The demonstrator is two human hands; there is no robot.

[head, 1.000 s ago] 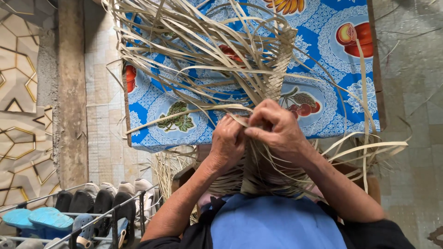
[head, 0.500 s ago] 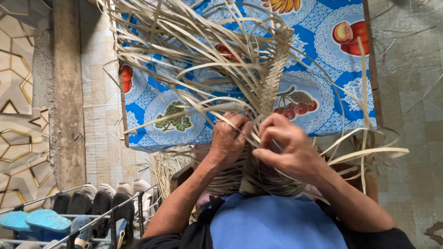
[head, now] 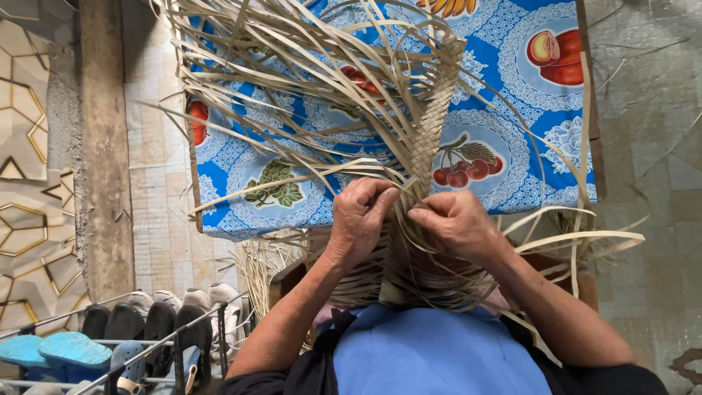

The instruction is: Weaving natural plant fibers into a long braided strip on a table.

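A partly woven piece of pale flat straw strips [head: 431, 139] occupies the centre of the frame, its finished plaited band rising from the hands toward the upper centre right, with loose unwoven strips [head: 278, 66] fanning out to the upper left and a few long strands [head: 585, 238] curving off to the right. The lower end of the weave rests against the person's lap at lower centre. The left hand [head: 360, 216] sits at frame centre, fingers curled and pinched together on strips at the left edge of the band. The right hand [head: 455, 221] lies just beside it to the right, thumb and fingers closed on a strip at the band's right edge; the two hands are near each other with the plait between them. Behind the work, filling the upper half, stands a desk covered with a blue cloth [head: 512, 88] printed with white lace patterns and fruit. A blue garment [head: 431, 351] shows at the bottom centre. At lower left, a metal wire rack [head: 175, 340] carries several pairs of shoes, including turquoise sandals [head: 51, 350]. A grey concrete post [head: 106, 146] runs down the left side beside patterned wall tiles [head: 29, 183], and grey floor [head: 651, 146] shows at right.
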